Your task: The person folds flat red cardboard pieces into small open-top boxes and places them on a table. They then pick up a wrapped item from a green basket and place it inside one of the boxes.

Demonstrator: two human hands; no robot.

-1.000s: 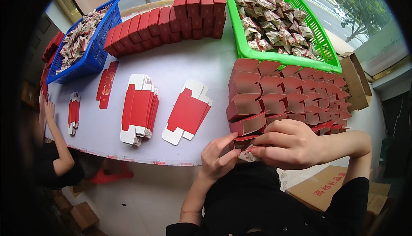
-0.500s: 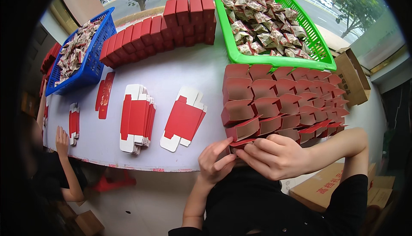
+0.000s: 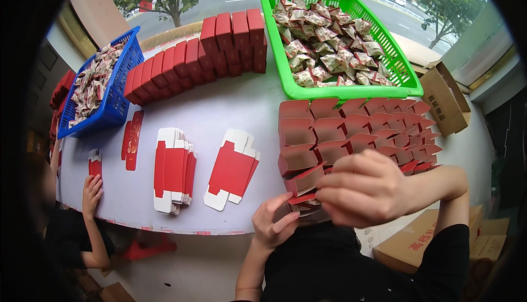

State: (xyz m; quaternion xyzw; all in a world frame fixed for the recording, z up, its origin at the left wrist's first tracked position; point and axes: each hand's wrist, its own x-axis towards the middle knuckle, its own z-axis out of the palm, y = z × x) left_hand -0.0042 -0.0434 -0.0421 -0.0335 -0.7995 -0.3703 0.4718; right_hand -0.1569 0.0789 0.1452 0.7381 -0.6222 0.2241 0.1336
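My left hand [image 3: 273, 222] grips an open-topped red box [image 3: 310, 214] at the table's near edge, thumb and fingers on its left side. Inside that box's mouth shows a bit of a patterned packet, mostly hidden. Over its right part hovers my right hand [image 3: 362, 189], slightly blurred, fingers curled together; whatever is between the fingertips is hidden. Just beyond both hands stand rows of open red boxes [image 3: 299, 132] with raised flaps, their insides greyish brown.
Behind the open boxes sits a green basket [image 3: 351, 93] of wrapped packets. Flat red-and-white cartons [image 3: 235, 165] and a carton stack [image 3: 174, 170] lie left. Closed red boxes [image 3: 178, 63] and a blue basket [image 3: 118, 102] stand farther back. A co-worker's hand [image 3: 91, 195] touches small cartons.
My right hand has risen slightly and moved off the box's mouth, uncovering the packet inside. My left hand keeps its grip. The co-worker's hand has moved onto the small cartons. The view has tilted upward.
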